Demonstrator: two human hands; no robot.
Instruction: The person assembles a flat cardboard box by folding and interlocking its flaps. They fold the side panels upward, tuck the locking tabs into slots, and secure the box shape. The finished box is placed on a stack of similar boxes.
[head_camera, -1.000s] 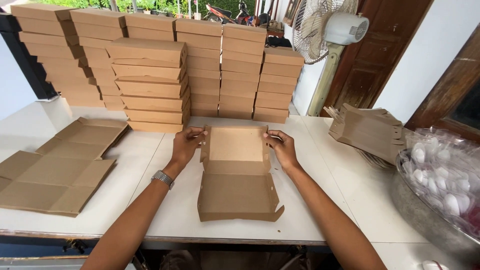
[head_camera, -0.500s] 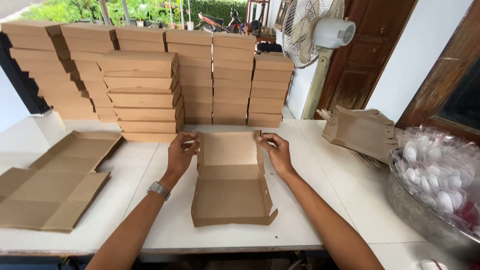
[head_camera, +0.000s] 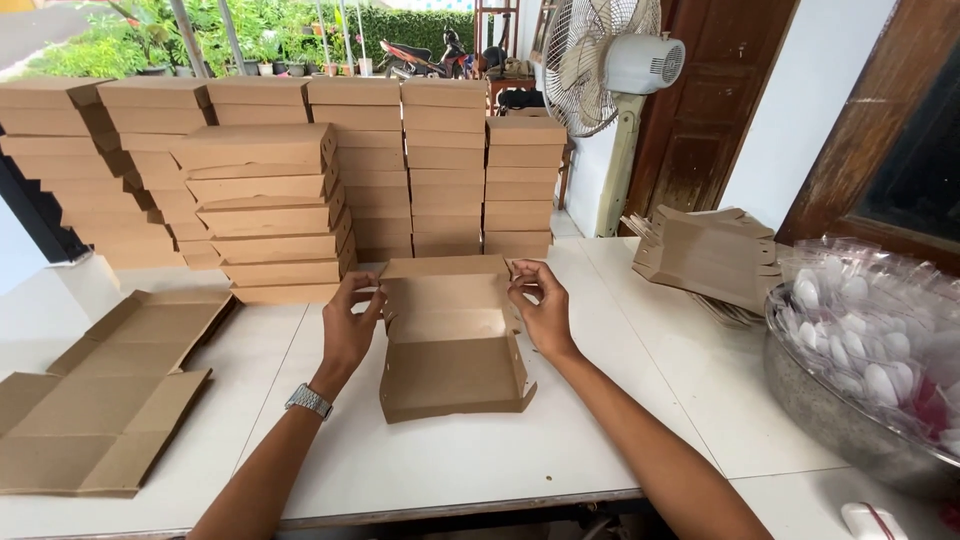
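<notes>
A brown cardboard box (head_camera: 450, 350) lies half folded on the white table (head_camera: 480, 460), its lid flap stretched toward me. My left hand (head_camera: 350, 325) grips the box's far left corner. My right hand (head_camera: 543, 310) pinches the far right corner, where the back wall stands upright. A metal watch sits on my left wrist.
Stacks of finished brown boxes (head_camera: 300, 170) line the back of the table. Flat unfolded cardboard blanks (head_camera: 110, 390) lie at the left. More part-folded boxes (head_camera: 710, 255) rest at the right, beside a metal bowl (head_camera: 830, 410) of plastic-wrapped items. A standing fan (head_camera: 610, 70) is behind.
The back wall of the box has been raised upright between my hands. The view has shifted slightly closer to the box.
</notes>
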